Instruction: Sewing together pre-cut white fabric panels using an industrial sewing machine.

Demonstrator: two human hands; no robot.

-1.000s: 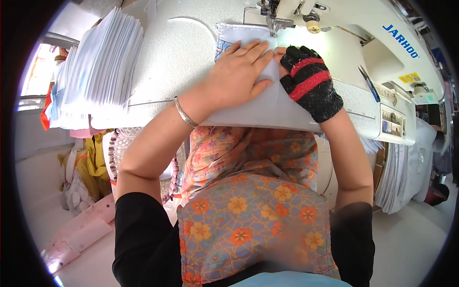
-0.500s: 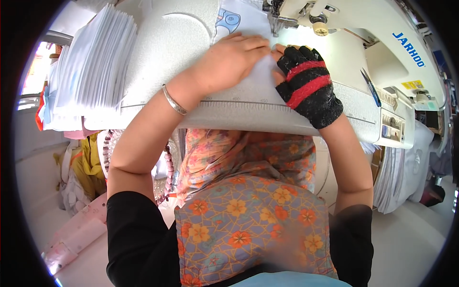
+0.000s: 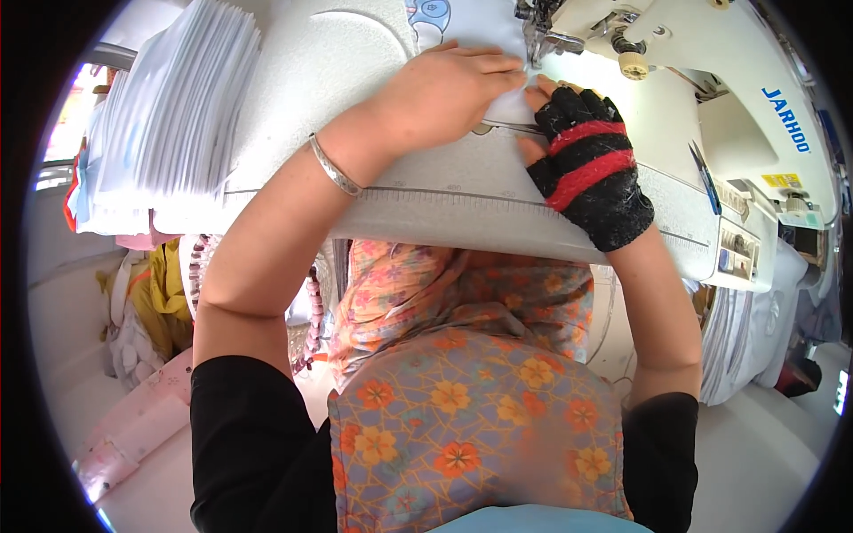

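Observation:
A white cloth piece with a blue printed figure lies on the sewing machine bed, its far part beside the presser foot. My left hand, bare with a silver bangle at the wrist, rests flat on the cloth with fingers stretched toward the needle area. My right hand wears a black fingerless glove with red stripes. It lies on the bed just below the presser foot, thumb apart from the fingers, its fingertips at the cloth's right edge. The cloth under both hands is partly hidden.
A tall stack of folded white pieces stands on the left of the table. Blue-handled thread snips lie to the right, near the white machine head. A printed ruler runs along the table's front edge. More white cloth hangs at right.
The cloth has slid away from me toward the presser foot, baring part of the bed below my hands. Both hands stay close to the presser foot. The whole view has shifted slightly.

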